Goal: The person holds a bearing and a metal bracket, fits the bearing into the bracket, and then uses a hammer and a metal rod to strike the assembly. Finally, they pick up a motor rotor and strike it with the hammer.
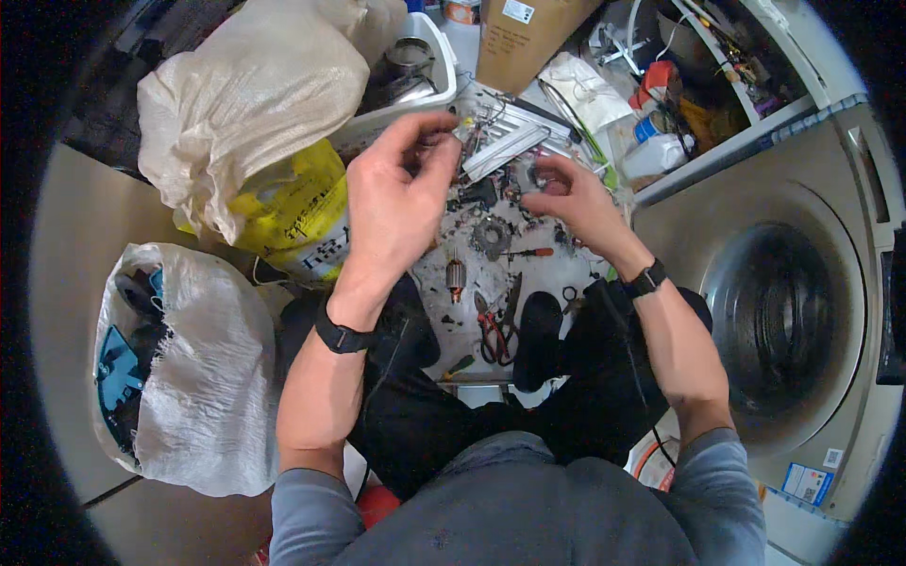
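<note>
Both hands hover over a littered work surface (562,274). My left hand (396,189) is closed, its fingers curled toward the thumb; whatever may be between them is hidden. Across from it, my right hand (583,209) has its thumb and forefinger bent but apart, and nothing clear shows in it. Below them lie a round dark toothed part (491,236) and a screwdriver with a red handle (533,252). Nearer to me are a motor armature with copper windings (456,280), red-handled pliers (494,330) and a green-handled screwdriver (460,366).
Silvery metal strips (510,149) lie beyond my hands, before a cardboard box (528,42). Left stand a yellow bag (302,208), a large beige sack (255,90) and a white sack (208,377) of tool parts. A front-loading washing machine (783,311) flanks the right.
</note>
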The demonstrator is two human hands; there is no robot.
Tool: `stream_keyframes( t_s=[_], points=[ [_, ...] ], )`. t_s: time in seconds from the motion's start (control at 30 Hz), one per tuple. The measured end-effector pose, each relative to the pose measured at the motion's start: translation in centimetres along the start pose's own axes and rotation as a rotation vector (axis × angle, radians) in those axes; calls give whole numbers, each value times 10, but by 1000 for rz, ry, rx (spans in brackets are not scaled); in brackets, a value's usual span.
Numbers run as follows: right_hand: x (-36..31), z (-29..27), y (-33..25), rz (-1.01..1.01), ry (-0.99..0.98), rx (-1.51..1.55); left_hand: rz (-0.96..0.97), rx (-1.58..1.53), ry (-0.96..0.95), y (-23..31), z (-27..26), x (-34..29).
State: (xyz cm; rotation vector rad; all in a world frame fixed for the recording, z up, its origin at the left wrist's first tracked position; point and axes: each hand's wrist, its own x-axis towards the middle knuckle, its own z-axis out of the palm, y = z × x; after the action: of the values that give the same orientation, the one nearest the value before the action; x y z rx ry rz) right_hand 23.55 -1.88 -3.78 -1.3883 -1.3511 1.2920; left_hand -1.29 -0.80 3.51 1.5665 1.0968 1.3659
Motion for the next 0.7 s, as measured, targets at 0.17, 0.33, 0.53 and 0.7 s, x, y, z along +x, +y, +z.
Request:
stream_keyframes(
  t_s=[0.17,0.33,0.53,0.7],
  points=[
    [23,6,80,-89,14,-677,72,206,-6,-10,-12,-5],
    [37,6,218,-77,75,-871,162,319,2,-3,-20,-3],
    [49,40,312,116,-2,-828,215,426,-57,-16,-33,2],
    [66,51,358,62,18,-868,130,489,-170,-22,-28,12]
  ],
)
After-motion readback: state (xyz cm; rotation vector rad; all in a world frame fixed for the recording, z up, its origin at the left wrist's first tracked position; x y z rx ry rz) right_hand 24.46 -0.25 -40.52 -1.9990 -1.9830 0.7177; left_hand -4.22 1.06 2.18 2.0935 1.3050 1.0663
